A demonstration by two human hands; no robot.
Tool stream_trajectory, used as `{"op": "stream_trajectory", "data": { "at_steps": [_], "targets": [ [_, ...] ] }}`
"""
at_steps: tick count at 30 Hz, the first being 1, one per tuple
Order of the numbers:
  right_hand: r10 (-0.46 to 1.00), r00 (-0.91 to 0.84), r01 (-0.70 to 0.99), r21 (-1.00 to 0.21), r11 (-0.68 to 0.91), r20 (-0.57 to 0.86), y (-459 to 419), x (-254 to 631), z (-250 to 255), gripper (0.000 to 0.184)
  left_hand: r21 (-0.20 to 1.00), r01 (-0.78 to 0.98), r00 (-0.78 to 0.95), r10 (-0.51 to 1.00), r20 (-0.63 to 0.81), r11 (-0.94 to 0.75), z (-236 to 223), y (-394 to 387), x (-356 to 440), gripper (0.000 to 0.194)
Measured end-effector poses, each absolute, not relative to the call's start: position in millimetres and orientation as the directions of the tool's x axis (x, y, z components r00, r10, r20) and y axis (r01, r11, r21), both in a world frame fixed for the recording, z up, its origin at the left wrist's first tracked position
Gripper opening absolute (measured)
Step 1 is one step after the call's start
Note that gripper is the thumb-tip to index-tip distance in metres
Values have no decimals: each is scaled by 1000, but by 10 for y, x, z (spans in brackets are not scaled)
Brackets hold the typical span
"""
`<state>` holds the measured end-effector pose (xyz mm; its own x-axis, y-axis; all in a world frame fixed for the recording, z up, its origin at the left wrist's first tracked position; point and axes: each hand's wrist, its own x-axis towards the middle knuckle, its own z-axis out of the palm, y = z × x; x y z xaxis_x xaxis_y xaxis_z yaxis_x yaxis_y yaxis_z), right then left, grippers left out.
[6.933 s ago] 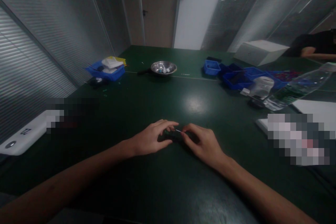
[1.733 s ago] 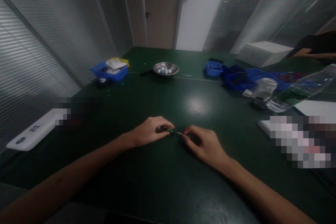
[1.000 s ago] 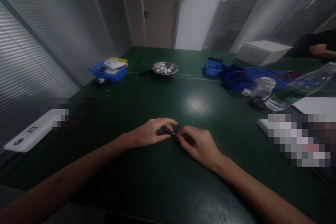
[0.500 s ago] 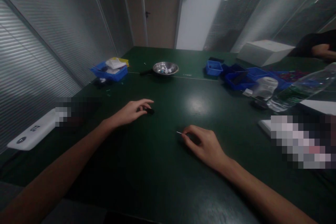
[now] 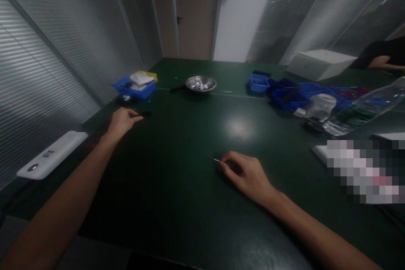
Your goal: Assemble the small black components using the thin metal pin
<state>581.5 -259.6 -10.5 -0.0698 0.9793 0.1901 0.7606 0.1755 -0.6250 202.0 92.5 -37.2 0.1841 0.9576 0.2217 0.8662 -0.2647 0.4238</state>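
Observation:
My left hand [image 5: 122,121] is stretched out over the left part of the dark green table [image 5: 177,185]. Its thumb and fingers pinch a small black object [image 5: 146,114], too dark to tell its kind. Nearer to me, my right hand [image 5: 243,173] rests on the table with thumb and forefinger closed on a thin, silvery stick-like piece [image 5: 217,160]. The tip of that piece points left, and the rest is hidden by the fingers.
A metal bowl [image 5: 200,84] with small items stands at the back centre. Blue bins [image 5: 258,83] lie back right, near a clear bottle [image 5: 363,107] and a white box [image 5: 321,64]. A filled blue basket [image 5: 134,87] and a white power strip [image 5: 50,156] are left. Another person's arm [image 5: 384,62] shows far right.
My left hand has moved left and farther away across the table, the black object going along with it. My right hand stays in place, still pinching the thin piece.

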Motion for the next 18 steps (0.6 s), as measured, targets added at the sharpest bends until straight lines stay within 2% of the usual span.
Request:
{"op": "stream_trajectory", "data": {
  "at_steps": [3,8,12,15,18],
  "targets": [
    [979,-74,759,-626,179,191,-2594,5807,-95,19,370,902,168,971,170,-221,-309,900,2057,23],
    [980,-69,760,-627,173,188,-2591,5804,-100,19,290,927,168,953,252,-240,-271,802,2143,16],
    [982,-70,761,-628,165,173,-2587,5809,-113,19,387,857,193,909,370,-340,-260,701,2156,18],
    [981,-75,761,-626,172,177,-2590,5804,-105,20,485,774,217,890,401,-407,-215,633,2201,20],
    [979,-77,766,-618,178,186,-2594,5797,-92,20,526,739,214,888,407,-420,-170,593,2274,18]
  ]
}}
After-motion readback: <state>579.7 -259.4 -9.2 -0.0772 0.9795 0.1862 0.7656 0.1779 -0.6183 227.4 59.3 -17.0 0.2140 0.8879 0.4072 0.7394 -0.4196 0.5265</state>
